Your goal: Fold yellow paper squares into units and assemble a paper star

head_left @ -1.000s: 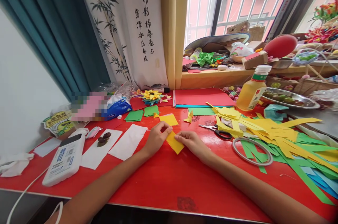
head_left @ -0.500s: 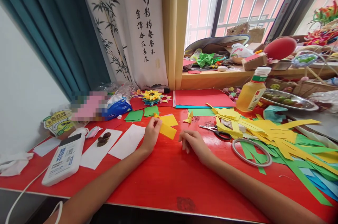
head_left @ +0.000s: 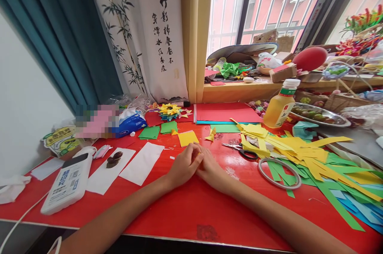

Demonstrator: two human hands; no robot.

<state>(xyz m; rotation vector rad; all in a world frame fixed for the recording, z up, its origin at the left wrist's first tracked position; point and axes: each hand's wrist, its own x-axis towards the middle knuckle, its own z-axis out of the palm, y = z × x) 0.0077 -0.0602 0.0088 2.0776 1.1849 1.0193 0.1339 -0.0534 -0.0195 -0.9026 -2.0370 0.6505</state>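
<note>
There are two bare hands, the left hand (head_left: 183, 166) and the right hand (head_left: 212, 169). The red table (head_left: 185, 210) carries two green sheets, one green paper square (head_left: 149, 132) and a second green paper square (head_left: 169, 127). It also carries one yellow paper square (head_left: 188, 138), one pair of black-handled scissors (head_left: 243, 151), one clear tape ring (head_left: 279, 173) and one yellow plastic bottle (head_left: 279, 104).

The white bamboo-printed curtain (head_left: 149, 34) behind the red table's far edge carries black brush calligraphy (head_left: 164, 34) in two vertical columns. The right column begins 竹影, and the left one includes 潭 and 水. The other characters are too cursive to read with certainty.

Near the table's front left corner, a white device (head_left: 67, 182) bears blue print and a square code, both too small to read. Lettering on the yellow-green packet (head_left: 60, 140) at the left edge, the blue tissue pack (head_left: 130, 120) and the bottle's green label (head_left: 287, 91) is illegible.
</note>
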